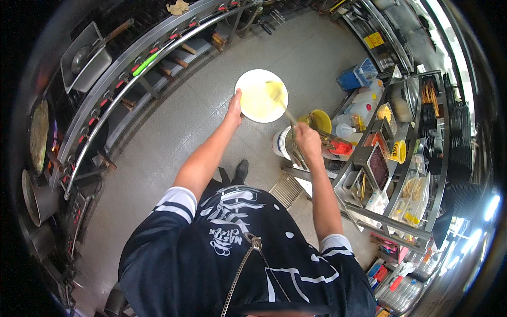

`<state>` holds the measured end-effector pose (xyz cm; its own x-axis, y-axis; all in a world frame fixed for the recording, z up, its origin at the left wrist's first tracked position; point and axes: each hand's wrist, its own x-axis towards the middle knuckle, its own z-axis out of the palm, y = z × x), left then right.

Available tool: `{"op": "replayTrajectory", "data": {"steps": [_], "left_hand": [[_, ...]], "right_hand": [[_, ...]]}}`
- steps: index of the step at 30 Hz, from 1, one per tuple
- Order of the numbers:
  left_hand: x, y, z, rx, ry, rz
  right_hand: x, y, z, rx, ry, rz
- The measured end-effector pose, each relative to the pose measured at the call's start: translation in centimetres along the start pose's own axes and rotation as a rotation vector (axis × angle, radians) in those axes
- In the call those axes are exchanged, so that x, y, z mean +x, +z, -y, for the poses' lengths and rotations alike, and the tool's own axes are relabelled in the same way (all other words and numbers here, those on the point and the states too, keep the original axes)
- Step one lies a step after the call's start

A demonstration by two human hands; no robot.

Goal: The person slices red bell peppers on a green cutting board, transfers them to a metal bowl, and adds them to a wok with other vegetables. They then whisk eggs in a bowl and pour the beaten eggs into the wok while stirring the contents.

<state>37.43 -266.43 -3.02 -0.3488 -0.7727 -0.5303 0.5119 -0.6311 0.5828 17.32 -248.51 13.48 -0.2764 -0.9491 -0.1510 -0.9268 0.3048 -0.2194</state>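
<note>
My left hand [235, 111] grips the left rim of a round white bowl [253, 74], held up over the floor. Pale yellow liquid [256, 100] spreads across its inside. In my closed right hand [308, 140] is a thin-handled utensil [289, 114], its head dipped into the bowl's right side. That head is blurred and coated yellow, so I cannot tell whether it is a fork, a whisk or something else. Below the bowl, near my right hand, stand a yellow bucket [321, 120] and a white bucket [280, 143].
Along the left runs a stove line with a metal rail [111, 119], a wok [39, 137] and a steel pan holding a ladle [87, 71]. Steel shelving [369, 214] on the right carries trays, tubs and jugs. A floor drain grate [287, 190] lies near my foot.
</note>
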Motion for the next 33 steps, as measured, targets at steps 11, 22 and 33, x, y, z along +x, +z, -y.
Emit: {"op": "replayTrajectory", "data": {"steps": [11, 22, 33], "left_hand": [[-0.1, 5.8, 1.2, -0.065, 0.064, 0.045], [2.5, 10.9, 2.7, -0.124, 0.145, 0.007], [3.5, 13.6, 3.9, -0.125, 0.109, 0.005]], "right_hand": [[-3.6, -13.8, -2.7, 0.123, -0.092, -0.422], [-0.3, -1.7, -6.7, 0.024, 0.075, -0.132], [-1.4, -9.4, -7.6, 0.239, -0.002, -0.481]]}}
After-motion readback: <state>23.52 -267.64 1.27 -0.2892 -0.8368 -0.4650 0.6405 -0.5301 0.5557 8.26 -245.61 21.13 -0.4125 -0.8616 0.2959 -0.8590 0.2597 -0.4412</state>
